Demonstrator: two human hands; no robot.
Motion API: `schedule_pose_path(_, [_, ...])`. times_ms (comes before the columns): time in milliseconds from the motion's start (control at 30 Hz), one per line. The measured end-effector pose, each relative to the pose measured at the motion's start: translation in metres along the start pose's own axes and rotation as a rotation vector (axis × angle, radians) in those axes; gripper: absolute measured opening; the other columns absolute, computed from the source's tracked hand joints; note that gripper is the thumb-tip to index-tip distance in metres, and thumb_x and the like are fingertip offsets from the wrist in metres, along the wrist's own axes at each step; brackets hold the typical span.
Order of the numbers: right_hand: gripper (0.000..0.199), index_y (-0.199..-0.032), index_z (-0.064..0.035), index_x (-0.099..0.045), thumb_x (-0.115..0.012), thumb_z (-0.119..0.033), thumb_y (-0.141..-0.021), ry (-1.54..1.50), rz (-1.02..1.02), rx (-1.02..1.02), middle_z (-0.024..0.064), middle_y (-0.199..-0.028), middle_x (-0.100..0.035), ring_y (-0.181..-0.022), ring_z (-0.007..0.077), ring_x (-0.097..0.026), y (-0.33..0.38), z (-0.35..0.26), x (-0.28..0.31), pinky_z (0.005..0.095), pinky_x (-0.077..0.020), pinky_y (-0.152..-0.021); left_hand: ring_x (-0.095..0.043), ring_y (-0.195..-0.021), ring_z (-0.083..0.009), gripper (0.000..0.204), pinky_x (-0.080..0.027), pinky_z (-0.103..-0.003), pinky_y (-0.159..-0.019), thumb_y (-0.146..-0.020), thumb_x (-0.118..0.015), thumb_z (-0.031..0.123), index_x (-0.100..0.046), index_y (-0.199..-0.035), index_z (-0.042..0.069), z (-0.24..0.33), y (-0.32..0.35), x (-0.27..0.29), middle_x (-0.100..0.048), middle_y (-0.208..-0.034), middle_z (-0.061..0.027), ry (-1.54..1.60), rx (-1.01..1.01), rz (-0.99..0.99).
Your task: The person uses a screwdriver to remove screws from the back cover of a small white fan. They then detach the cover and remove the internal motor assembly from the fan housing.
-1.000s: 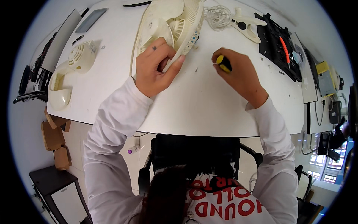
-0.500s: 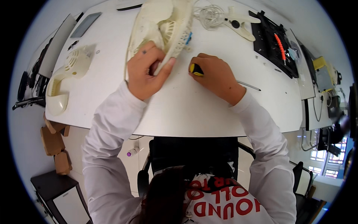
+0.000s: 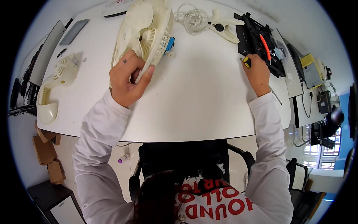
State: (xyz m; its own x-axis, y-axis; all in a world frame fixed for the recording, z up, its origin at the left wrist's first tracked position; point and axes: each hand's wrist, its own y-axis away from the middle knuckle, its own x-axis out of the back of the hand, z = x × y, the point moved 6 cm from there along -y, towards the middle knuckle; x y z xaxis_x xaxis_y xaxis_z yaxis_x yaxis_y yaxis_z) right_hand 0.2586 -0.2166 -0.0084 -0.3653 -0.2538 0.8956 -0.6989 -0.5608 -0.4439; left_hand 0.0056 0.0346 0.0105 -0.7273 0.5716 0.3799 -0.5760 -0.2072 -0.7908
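Cream fan housing [image 3: 143, 31] gripped by left hand [image 3: 128, 80] fingers | right hand [image 3: 257, 74] fingers clamp screwdriver [image 3: 246, 62], arm outstretched

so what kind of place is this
Probably a repair or assembly workbench: a white table with a cream plastic fan housing in the left hand, a screwdriver in the right hand, a black tool tray.

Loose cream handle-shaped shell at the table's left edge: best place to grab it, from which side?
Take the cream shell by its narrow curved neck, between vented round head and wider foot, coming from above. It lies flat and clear of other things; the left hand is nearest.
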Motion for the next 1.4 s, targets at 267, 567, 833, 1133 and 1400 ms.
schedule_pose_path(267, [0.023, -0.097, -0.0102, -0.061, -0.065, -0.018, -0.076, 0.073, -0.016, -0.172, 0.0053, -0.095, -0.057, -0.08, 0.0289, -0.061, -0.005, 0.028, -0.02, 0.0378, -0.0492, -0.066, -0.031, -0.048, -0.0111, 0.018, -0.025, -0.024, -0.047, -0.073, -0.063, 0.0, -0.046, -0.067, 0.002, 0.004, 0.001, -0.002, -0.039, -0.062, -0.0033, -0.022, 0.018, -0.001])
schedule_pose_path(567, [0.022, -0.096, -0.0124, -0.059, -0.065, -0.013, -0.075, -0.045, 0.013, -0.08, 0.0023, -0.099, -0.055, -0.08, 0.026, -0.061, 0.009, 0.014, -0.015, 0.0353, -0.0485, -0.064, -0.033, -0.044, -0.0119, 0.015, -0.027, -0.025, -0.042, -0.073, -0.066, 0.004, -0.052, -0.068, 0.003, 0.005, 0.002, 0.001, -0.04, -0.06, -0.0037, -0.118, -0.031, 0.04])
schedule_pose_path(833, [0.032, -0.099, -0.0142, -0.056, -0.068, -0.008, -0.07, -0.255, 0.066, 0.144, -0.0001, -0.096, -0.052, -0.082, 0.0198, -0.06, 0.029, -0.033, 0.001, 0.0325, -0.049, -0.064, -0.04, -0.051, -0.0149, 0.009, -0.033, -0.026, -0.047, -0.075, -0.064, 0.003, -0.055, -0.073, 0.001, 0.011, 0.001, 0.016, -0.044, -0.065, -0.0059, -0.254, -0.015, -0.003])
schedule_pose_path(1133, [0.028, -0.097, -0.0101, -0.056, -0.063, -0.005, -0.071, -0.275, 0.056, 0.382, 0.002, -0.089, -0.053, -0.078, 0.017, -0.058, 0.045, -0.077, -0.002, 0.0293, -0.0491, -0.061, -0.039, -0.075, -0.0123, 0.01, -0.033, -0.024, -0.067, -0.086, -0.054, 0.01, -0.057, -0.091, 0.002, -0.006, 0.018, 0.034, -0.046, -0.088, -0.0026, 0.017, 0.277, 0.142])
schedule_pose_path(1400, [0.023, -0.097, -0.0092, -0.056, -0.059, -0.006, -0.074, -0.281, 0.05, 0.384, 0.0032, -0.087, -0.054, -0.077, 0.0185, -0.058, 0.049, -0.073, -0.002, 0.0305, -0.049, -0.06, -0.04, -0.08, -0.0111, 0.006, -0.032, -0.022, -0.074, -0.079, -0.05, 0.0, -0.054, -0.084, 0.0, -0.012, 0.023, 0.034, -0.045, -0.088, -0.0024, 0.271, 0.37, 0.237])
